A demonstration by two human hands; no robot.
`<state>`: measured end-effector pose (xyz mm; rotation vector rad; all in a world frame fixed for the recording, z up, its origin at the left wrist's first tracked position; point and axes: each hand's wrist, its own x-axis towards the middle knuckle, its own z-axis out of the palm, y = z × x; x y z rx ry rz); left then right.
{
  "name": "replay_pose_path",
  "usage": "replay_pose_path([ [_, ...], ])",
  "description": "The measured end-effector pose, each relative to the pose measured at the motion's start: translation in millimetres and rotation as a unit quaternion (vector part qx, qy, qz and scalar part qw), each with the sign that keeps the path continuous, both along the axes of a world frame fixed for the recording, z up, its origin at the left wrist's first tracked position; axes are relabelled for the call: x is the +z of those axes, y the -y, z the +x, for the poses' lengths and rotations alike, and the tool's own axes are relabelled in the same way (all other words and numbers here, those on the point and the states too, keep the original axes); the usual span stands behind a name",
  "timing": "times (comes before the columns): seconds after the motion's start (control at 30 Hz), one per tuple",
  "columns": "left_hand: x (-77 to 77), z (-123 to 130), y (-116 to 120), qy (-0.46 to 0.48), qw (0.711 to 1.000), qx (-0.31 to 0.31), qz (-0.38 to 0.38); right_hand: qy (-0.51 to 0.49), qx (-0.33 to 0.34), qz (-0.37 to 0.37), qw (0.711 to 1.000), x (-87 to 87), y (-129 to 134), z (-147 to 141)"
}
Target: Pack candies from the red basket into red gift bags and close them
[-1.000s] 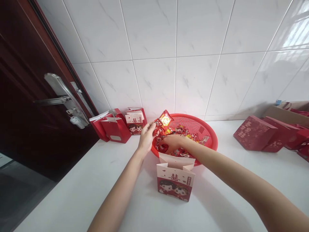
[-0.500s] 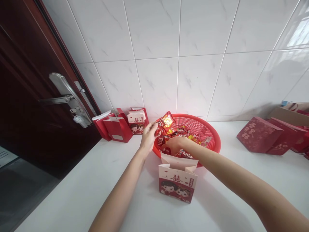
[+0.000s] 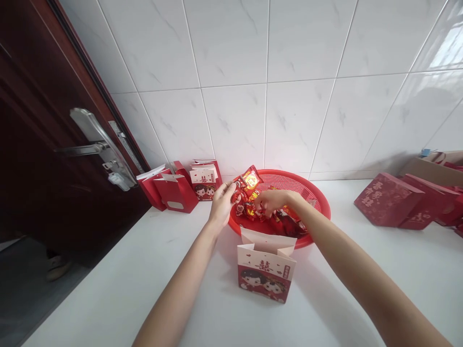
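Observation:
My left hand (image 3: pixel 224 200) is closed on shiny red and gold wrapped candies (image 3: pixel 252 179), held over the left rim of a red plastic basket (image 3: pixel 323 205). Inside the basket my right hand (image 3: pixel 274 201) reaches down with bent fingers among more wrapped candies (image 3: pixel 294 222). Its fingertips are partly hidden, so I cannot make out what they grip. In front of the basket a red and white paper gift box (image 3: pixel 265 270) with two cartoon figures stands upright, its top flaps open.
Several red gift boxes (image 3: pixel 176 193) stand by the wall at the left. More dark red boxes (image 3: pixel 388 200) and a cardboard carton (image 3: pixel 430 166) are at the right. Beyond the table's left edge are a brown door (image 3: pixel 32 96) and a person's shoe (image 3: pixel 58 267).
My right hand has moved up and slightly right within the basket. Candies have shifted, baring part of the basket's floor near its front. A shoe has appeared at lower left. My left hand stays put.

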<state>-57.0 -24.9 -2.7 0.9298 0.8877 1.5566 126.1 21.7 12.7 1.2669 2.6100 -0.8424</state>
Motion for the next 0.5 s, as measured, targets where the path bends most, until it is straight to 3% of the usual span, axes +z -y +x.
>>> replay_pose_path([
  [0.2,-1.7,-1.6,-0.2,-0.008,1.000,-0.015,0.013,-0.113,-0.063,-0.023,0.991,3.2,-8.3,29.2],
  [0.5,-0.3,-1.4,-1.2,-0.008,1.000,-0.016,0.010,-0.264,-0.087,-0.060,0.959,5.9,-8.6,45.7],
])
